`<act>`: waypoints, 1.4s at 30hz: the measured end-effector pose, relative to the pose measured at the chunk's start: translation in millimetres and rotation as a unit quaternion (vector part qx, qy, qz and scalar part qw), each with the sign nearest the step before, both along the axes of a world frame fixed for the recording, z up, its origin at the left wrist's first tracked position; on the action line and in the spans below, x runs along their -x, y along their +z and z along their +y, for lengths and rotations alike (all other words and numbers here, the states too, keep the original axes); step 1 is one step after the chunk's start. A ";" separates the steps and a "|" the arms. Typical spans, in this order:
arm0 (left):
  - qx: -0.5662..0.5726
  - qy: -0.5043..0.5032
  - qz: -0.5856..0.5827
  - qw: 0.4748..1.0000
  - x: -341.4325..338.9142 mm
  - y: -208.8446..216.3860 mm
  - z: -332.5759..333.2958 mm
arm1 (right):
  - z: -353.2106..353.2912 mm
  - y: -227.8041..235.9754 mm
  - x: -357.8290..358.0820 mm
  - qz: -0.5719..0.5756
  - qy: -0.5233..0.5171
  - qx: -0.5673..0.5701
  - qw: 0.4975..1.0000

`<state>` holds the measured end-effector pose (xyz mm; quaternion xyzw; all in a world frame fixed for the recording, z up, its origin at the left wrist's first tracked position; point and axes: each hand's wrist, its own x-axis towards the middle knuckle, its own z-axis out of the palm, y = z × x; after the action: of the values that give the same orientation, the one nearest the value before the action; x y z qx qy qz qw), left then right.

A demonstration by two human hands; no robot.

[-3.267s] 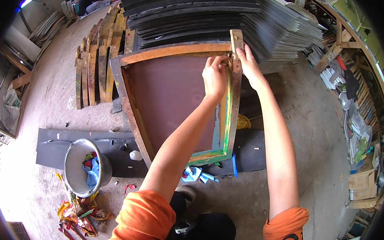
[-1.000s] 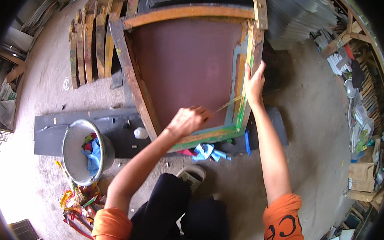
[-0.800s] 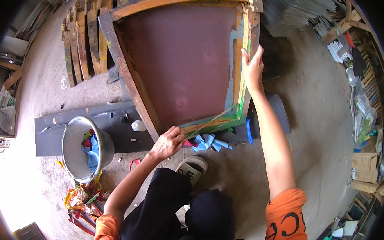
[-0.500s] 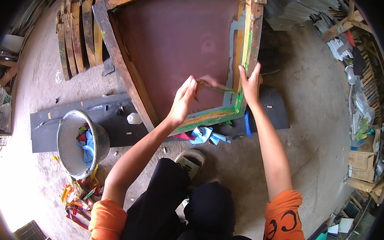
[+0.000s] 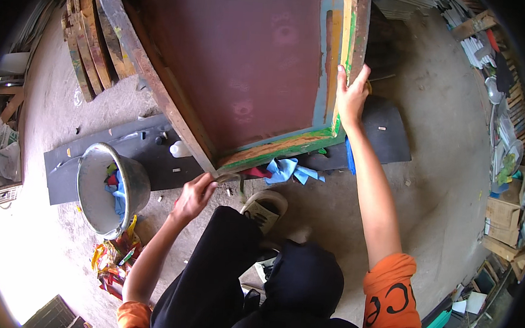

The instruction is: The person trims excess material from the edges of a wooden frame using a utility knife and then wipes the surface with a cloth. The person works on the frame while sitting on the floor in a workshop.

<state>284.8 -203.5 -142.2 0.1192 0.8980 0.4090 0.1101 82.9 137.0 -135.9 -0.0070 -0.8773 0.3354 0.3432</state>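
A wooden screen-printing frame with purplish-brown mesh is tilted in front of me, its rails stained with green and dark paint. My right hand grips its right rail, thumb on the inner side and fingers around the outer edge. Below the frame's lower left corner, my left hand is closed in a pinch on a thin, tape-like strip, whose loose end dangles toward my shoe. Pale blue-grey tape lines the mesh's right and lower margins. Two faint eye-like marks show on the mesh.
A black board lies on the concrete floor beneath the frame, with blue cloth and a white bottle. A grey bucket holding rags stands left, beside crumpled wrappers. Worn wooden frames lean at far left. Cluttered shelves line the right.
My left hand has moved from over the mesh down and left, past the frame's lower corner, with the strip now off the frame's right side. My right hand has shifted slightly up the rail.
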 end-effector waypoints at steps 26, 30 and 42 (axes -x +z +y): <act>-0.526 0.216 0.159 0.807 -38.0 271.4 -9.6 | -182.3 213.9 -170.9 -0.252 0.597 0.263 0.715; -0.447 0.243 0.184 0.841 -90.3 288.4 -57.9 | -195.8 254.4 -185.4 -0.190 0.605 0.259 0.728; -0.110 0.495 0.177 0.844 -260.6 214.7 -255.7 | -406.0 205.2 -213.3 -0.181 0.604 -0.090 0.771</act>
<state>545.4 -459.2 72.6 -0.2591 0.7913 0.4770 -0.2814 296.2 -269.1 69.4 0.4946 -0.7729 0.3855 -0.0967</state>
